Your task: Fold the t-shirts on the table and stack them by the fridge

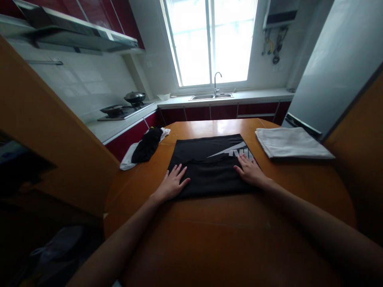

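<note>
A black garment, which looks like a T-shirt (209,175), lies folded on the wooden table (209,227). Its near part is turned over the far part, and a light grey printed logo shows at the right. My left hand (172,183) rests on the left side of the cloth, fingers spread. On the right side, my right hand (250,170) lies with its fingers stretched out, partly covering the print. Neither hand grips the fabric; both press on it from above.
A folded white cloth (291,143) lies at the table's right. Crumpled black clothing (147,145) sits over white fabric (129,157) at the left edge. Beyond are a sink (203,97), a stove with a wok (134,97) and a pan (113,110), and a fridge (332,71).
</note>
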### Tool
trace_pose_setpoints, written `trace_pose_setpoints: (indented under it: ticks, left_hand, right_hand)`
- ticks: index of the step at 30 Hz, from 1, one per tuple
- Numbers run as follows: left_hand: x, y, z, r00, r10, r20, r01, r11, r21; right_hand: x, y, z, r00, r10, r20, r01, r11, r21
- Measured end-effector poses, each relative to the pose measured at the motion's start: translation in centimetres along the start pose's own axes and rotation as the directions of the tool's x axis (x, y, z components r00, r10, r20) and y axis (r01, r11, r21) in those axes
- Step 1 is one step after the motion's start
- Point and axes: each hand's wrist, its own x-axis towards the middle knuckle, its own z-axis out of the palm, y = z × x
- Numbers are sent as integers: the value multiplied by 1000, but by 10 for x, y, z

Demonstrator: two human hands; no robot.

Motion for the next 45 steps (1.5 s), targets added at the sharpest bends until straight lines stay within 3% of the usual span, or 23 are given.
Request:
trace_pose_setpoints:
  ticks: [2,4,8,11,14,17,20,23,31,36,41,45]
  left_hand:
    - [1,-3,4,1000,6,21,-6,1000,-5]
    - [2,-5,2,1000,19,-13,-19,1000,-12]
    - [0,2,-11,982,60,-177,-66,997,-28]
    - [-6,20,-19,953,178,-247,-191,981,-29]
    - [-13,40,-15,933,306,-188,-314,949,-14]
    - [-16,49,-5,935,353,-34,-354,935,-18]
    - [-17,50,3,940,337,60,-337,941,-11]
    - [-18,49,4,943,324,71,-325,946,5]
    - [-21,51,4,947,314,65,-317,948,37]
    - [-22,51,3,945,320,70,-323,946,31]
    - [-21,52,3,946,315,69,-318,948,32]
    - [-20,50,4,944,322,63,-325,945,34]
  right_hand:
    - [2,3,4,998,20,56,-21,1000,23]
    - [5,10,2,998,43,42,-45,997,66]
    - [7,22,-22,976,134,-174,-109,983,147]
    - [-1,13,-35,945,116,-306,-68,985,162]
    - [-15,-11,-30,966,-56,-253,87,990,112]
    - [-26,-30,-14,973,-201,-112,207,978,41]
    - [-32,-33,0,978,-206,17,206,979,9]
    - [-33,-30,6,980,-187,69,187,982,-4]
    - [-30,-16,10,986,-161,39,159,986,40]
    - [-37,6,14,986,-164,-7,163,986,-32]
    - [-38,25,-4,993,-107,-47,105,994,-34]
    - [-34,26,-20,989,-64,-132,68,997,24]
